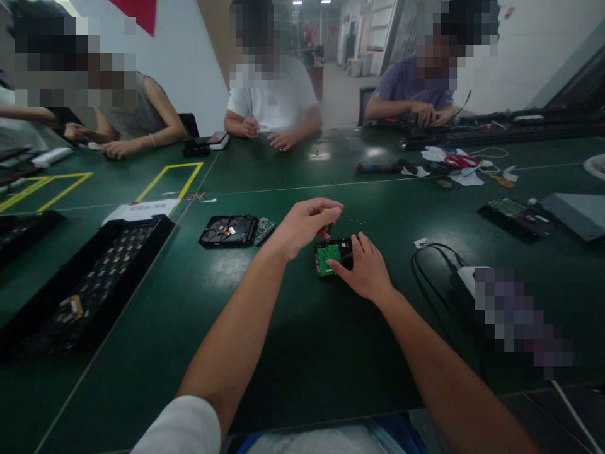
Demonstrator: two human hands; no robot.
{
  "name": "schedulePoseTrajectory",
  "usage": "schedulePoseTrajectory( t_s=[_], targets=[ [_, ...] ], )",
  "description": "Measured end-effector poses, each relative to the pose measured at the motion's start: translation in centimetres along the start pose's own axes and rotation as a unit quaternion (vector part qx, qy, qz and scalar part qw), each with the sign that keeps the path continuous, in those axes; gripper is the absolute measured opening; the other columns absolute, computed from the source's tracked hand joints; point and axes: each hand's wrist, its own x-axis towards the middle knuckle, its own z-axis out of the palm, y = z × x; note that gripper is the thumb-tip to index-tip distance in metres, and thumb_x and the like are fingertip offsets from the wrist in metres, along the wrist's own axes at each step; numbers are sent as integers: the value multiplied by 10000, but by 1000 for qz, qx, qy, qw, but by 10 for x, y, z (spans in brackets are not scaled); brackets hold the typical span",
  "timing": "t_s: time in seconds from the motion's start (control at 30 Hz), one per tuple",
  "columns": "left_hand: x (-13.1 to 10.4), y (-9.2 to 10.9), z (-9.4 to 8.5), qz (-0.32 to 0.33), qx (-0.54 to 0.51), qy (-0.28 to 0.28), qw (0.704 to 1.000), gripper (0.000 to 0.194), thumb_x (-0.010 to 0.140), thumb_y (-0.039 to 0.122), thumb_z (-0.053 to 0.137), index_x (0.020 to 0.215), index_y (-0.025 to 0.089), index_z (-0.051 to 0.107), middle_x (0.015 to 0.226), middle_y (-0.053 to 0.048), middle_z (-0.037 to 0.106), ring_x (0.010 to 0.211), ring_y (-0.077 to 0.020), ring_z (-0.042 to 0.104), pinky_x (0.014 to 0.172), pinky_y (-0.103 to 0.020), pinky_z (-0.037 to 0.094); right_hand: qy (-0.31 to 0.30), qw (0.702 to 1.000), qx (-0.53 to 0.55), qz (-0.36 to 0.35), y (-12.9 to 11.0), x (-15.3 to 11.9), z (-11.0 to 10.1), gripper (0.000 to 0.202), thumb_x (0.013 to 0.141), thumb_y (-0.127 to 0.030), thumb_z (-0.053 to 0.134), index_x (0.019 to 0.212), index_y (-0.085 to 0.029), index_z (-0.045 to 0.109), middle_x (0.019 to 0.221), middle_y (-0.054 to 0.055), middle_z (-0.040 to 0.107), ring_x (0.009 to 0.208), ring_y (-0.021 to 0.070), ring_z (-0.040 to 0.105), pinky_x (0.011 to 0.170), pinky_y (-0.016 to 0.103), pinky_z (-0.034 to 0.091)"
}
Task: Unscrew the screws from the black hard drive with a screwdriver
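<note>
A hard drive with a green circuit board (pixel 326 257) lies on the dark green table in front of me. Across its right side rests my right hand (pixel 363 268), fingers spread, the thumb on the board and the fingertips at the far right edge. My left hand (pixel 312 224) is closed just above the drive's far left corner, its fingers pinched round something small and mostly hidden. Several tiny bright bits (pixel 360 222) lie on the table beyond the drive.
To the left are another drive (pixel 229 231), a loose circuit board (pixel 264 231) and a long black tray (pixel 101 271). On the right lie a black cable (pixel 428 277), a further drive (pixel 517 217) and a grey box (pixel 579 214). Three people sit across the table.
</note>
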Motion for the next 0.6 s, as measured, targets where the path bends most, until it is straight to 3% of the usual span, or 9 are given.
schedulePoseTrajectory(
  t_s=[0.17, 0.27, 0.43, 0.6],
  targets=[
    [-2, 4, 5, -25, -74, 17, 997, 152, 885, 291, 716, 951, 175, 644, 1042, -92, 726, 946, -184, 696, 639, -249, 560, -5, 1000, 0, 2, -2, -1, -2, 1052, 913, -824, 415, 1614, -48, 308, 1689, 246, 284, 1573, 403, 256, 1253, 550, 256],
    [-1, 3, 5, -11, -57, 8, 998, 113, 894, 287, 686, 913, 176, 685, 1061, -89, 724, 968, -185, 683, 664, -251, 566, -4, 1000, 1, 1, -1, -1, -1, 1058, 908, -838, 404, 1616, -56, 313, 1689, 241, 290, 1572, 403, 259, 1254, 552, 254],
    [1, 1, 0, 7, 2, 17, 1000, 181, 908, 311, 647, 987, 201, 767, 1108, -80, 714, 962, -183, 645, 625, -229, 537, -5, 1000, 0, -2, 2, 1, 0, 1078, 898, -853, 406, 1613, -51, 319, 1685, 244, 296, 1571, 404, 264, 1259, 548, 250],
    [2, -1, -1, -17, -67, 10, 998, 177, 926, 291, 624, 1049, 204, 715, 988, -76, 707, 915, -192, 667, 619, -253, 553, -4, 1000, -3, -1, 1, 0, 0, 1074, 897, -848, 414, 1618, -60, 307, 1689, 243, 289, 1570, 401, 267, 1258, 556, 247]
  ],
)
